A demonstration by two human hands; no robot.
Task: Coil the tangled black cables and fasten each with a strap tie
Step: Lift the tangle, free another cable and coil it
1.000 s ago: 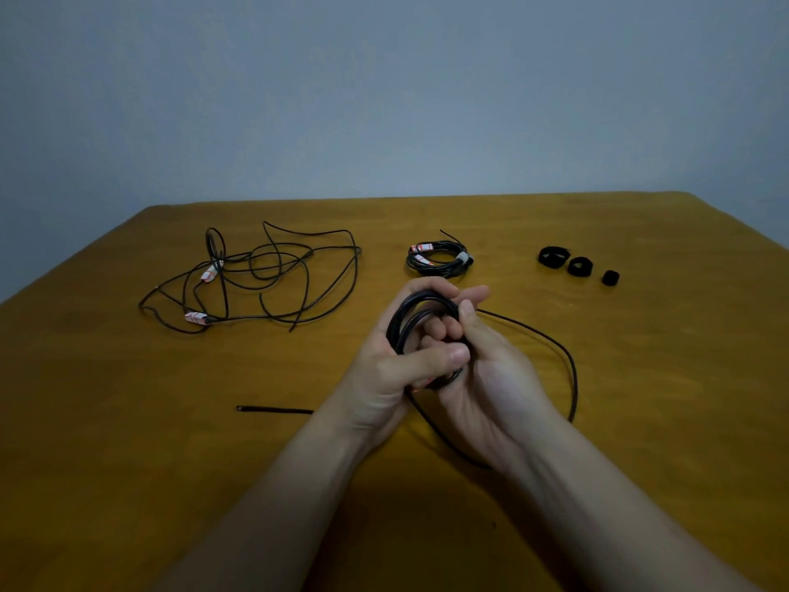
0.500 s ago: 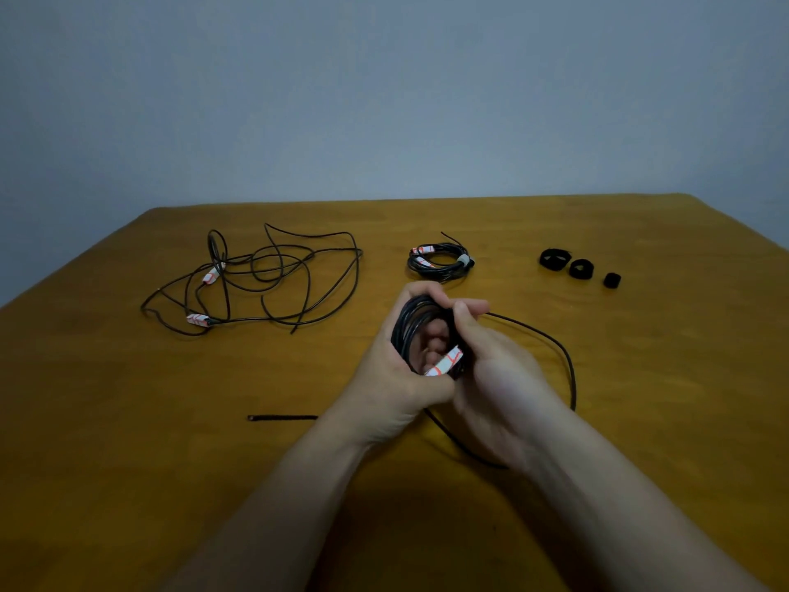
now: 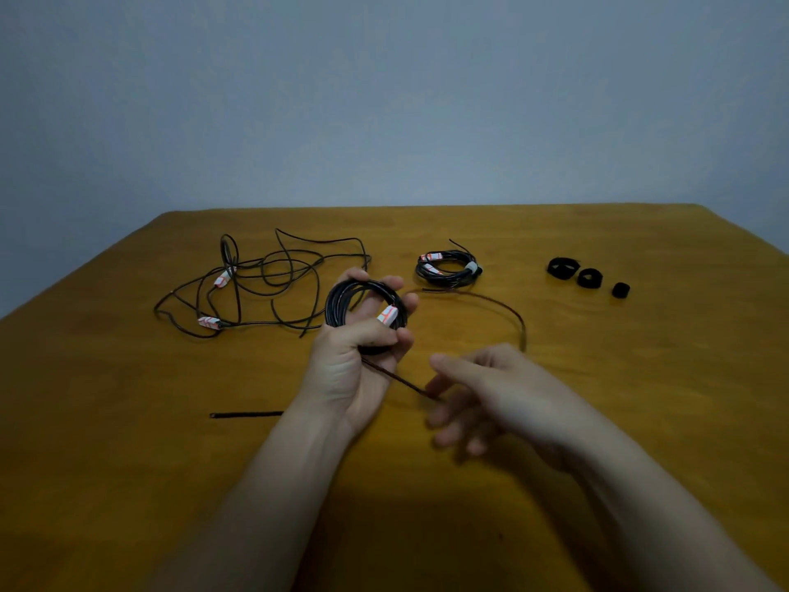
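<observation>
Head view: left fingers [image 3: 372, 332] clamp coil [image 3: 337, 302] above table [image 3: 640, 399]; right fingers [image 3: 450, 364] blurred, grip unclear

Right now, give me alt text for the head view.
The left hand grips a black coil above a wooden table; the blurred right hand is at its loose tail. Behind lie a tangled cable, a tied coil, three rolled straps and, nearer, one flat strap.

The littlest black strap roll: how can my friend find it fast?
Start at the wooden table and go to its far right side, where three black strap rolls sit in a slanted row. The littlest strap roll is the row's right end. Its neighbours, the middle roll and the biggest roll, are wider, open rings.
</observation>
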